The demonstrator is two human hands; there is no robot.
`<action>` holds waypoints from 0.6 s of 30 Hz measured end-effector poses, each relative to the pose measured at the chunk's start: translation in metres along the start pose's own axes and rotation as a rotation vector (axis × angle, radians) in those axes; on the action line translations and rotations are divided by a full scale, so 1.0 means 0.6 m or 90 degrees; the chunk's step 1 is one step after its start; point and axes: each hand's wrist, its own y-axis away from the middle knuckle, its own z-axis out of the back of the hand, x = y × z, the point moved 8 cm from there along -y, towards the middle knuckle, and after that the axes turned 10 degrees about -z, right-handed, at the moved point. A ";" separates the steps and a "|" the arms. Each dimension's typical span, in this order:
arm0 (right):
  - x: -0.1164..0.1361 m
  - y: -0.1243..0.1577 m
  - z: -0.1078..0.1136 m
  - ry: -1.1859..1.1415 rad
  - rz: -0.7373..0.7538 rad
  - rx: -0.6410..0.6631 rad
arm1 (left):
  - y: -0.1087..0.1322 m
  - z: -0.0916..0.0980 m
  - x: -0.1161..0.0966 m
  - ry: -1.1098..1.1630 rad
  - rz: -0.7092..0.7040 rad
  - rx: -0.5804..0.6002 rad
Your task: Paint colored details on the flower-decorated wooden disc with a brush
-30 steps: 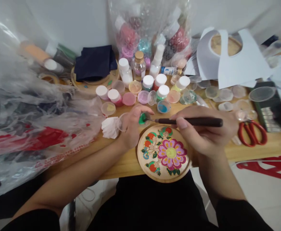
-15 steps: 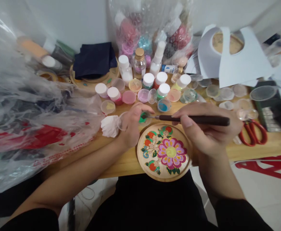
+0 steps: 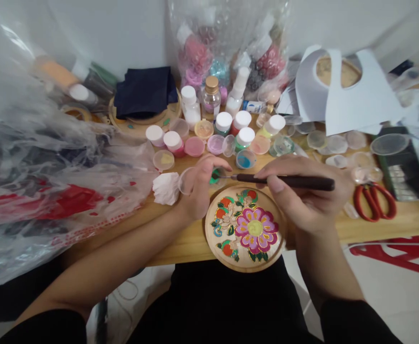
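Observation:
My left hand (image 3: 201, 185) curls its fingers around a small clear cup of green paint (image 3: 215, 176). In my right hand (image 3: 303, 191) is a dark-handled tool (image 3: 299, 182), held level, with its thin metal tip in the green cup. Below both hands, at the table's front edge, lies a round wooden plaque (image 3: 213, 248) painted with a large pink and purple flower (image 3: 255, 229), orange shapes and green leaves. A cup of blue paint (image 3: 246, 159) stands just behind the tool. Crumpled white tissue (image 3: 166, 188) lies left of my left hand.
Several paint jars with white lids (image 3: 223, 123) and small cups stand behind my hands. Plastic bags (image 3: 59, 191) cover the left side. On the right are red-handled scissors (image 3: 375, 201), a dark phone-like slab (image 3: 403, 172) and a cut white paper sheet (image 3: 360, 105).
The camera view has shifted slightly. My right hand and the tool have moved a little left, the tip staying at the green cup. My left hand keeps its hold.

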 end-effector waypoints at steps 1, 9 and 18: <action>0.000 -0.001 -0.001 0.003 -0.003 0.002 | 0.000 0.000 -0.001 0.003 0.000 -0.002; -0.010 0.002 -0.004 -0.023 -0.047 0.009 | 0.000 0.000 0.000 0.012 -0.013 -0.006; -0.010 -0.002 0.000 -0.047 -0.009 -0.004 | -0.003 -0.002 0.009 -0.009 0.011 -0.009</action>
